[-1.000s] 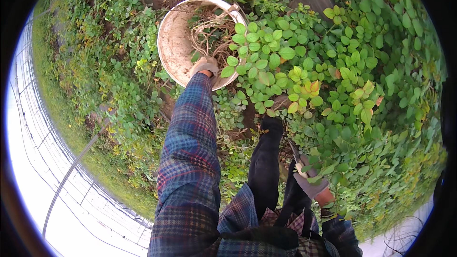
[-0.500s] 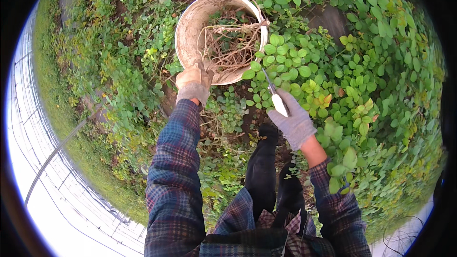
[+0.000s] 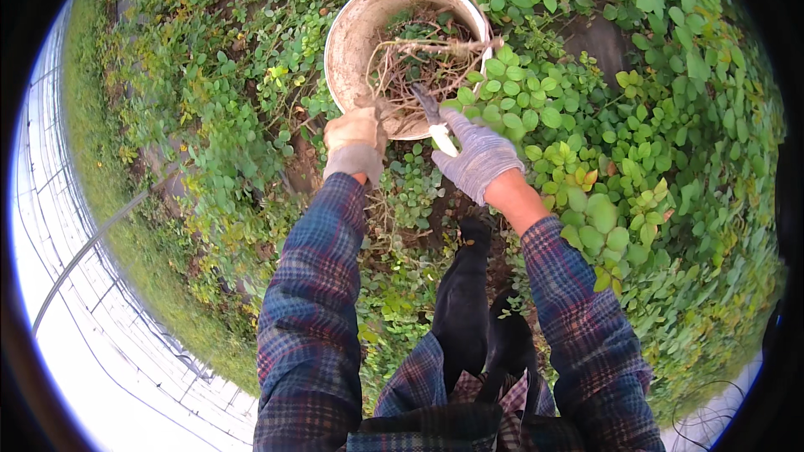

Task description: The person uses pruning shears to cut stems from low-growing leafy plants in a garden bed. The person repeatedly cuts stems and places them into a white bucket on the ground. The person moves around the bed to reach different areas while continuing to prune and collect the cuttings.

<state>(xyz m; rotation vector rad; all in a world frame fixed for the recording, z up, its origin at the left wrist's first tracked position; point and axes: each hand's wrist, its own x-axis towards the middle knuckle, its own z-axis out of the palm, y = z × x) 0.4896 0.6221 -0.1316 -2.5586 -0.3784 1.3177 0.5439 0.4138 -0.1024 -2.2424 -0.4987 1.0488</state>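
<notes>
White-handled cutter (image 3: 435, 124) juts forward from the right hand (image 3: 481, 155).

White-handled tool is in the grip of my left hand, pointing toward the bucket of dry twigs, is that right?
Wrong hand: the head view shows the white-handled tool in the grip of your right hand, pointing toward the bucket of dry twigs.

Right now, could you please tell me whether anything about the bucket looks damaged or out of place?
Yes, a thick stem pokes out past the right rim of the white bucket, while most of the twigs lie inside it. The bucket's inner wall looks smeared with brown dirt; I see no clear damage.
</notes>
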